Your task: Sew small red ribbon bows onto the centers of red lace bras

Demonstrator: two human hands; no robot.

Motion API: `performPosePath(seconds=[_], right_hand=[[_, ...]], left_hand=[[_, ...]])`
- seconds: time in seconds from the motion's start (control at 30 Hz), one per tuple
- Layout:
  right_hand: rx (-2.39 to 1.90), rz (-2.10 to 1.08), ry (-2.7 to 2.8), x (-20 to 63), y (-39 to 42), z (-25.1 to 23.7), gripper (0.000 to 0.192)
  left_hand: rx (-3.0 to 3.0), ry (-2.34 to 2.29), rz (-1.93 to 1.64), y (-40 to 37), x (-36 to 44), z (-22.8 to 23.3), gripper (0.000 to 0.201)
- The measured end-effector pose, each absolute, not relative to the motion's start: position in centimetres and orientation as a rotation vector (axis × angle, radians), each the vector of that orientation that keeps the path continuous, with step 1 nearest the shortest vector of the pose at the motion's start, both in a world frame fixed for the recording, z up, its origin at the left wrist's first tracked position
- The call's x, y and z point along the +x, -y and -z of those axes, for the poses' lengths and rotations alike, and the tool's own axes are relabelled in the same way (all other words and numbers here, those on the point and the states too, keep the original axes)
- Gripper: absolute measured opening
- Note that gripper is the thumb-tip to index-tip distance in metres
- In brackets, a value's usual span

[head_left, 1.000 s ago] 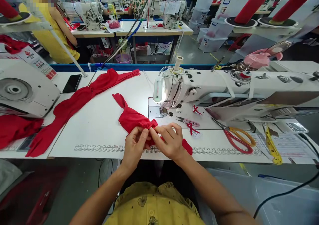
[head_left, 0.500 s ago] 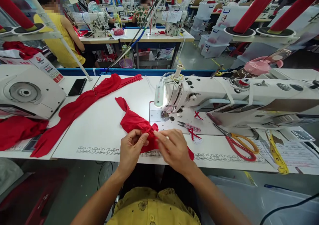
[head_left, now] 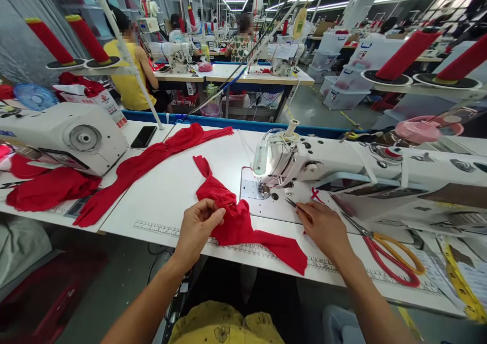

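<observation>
My left hand pinches a bunched fold of the small red stretchy fabric piece, which lies on the white worktable just in front of me, one end trailing over the near edge; my right hand rests apart from the cloth, fingers curled over the small metal thread snips, though I cannot tell how firmly it grips them; the white sewing machine stands just behind; orange-handled scissors lie to the right.
</observation>
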State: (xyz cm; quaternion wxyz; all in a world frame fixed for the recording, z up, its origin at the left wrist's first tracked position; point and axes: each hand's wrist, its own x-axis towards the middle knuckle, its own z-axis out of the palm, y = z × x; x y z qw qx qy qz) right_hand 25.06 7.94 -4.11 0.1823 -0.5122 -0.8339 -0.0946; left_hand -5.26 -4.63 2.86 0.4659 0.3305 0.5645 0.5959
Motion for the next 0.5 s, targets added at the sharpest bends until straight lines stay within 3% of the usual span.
performPosePath(seconds=[0.37, 0.5], right_hand=[[-1.200, 0.574, 2.213, 25.7, -9.2, 4.7, 0.029], [-1.282, 0.246, 2.138, 23.7, -5.6, 1.9, 0.026]], left_hand=[[0.855, -1.357, -1.484, 4.8, -5.2, -2.9, 0.023], [0.824, -1.365, -1.468, 5.1, -4.9, -2.5, 0.024]])
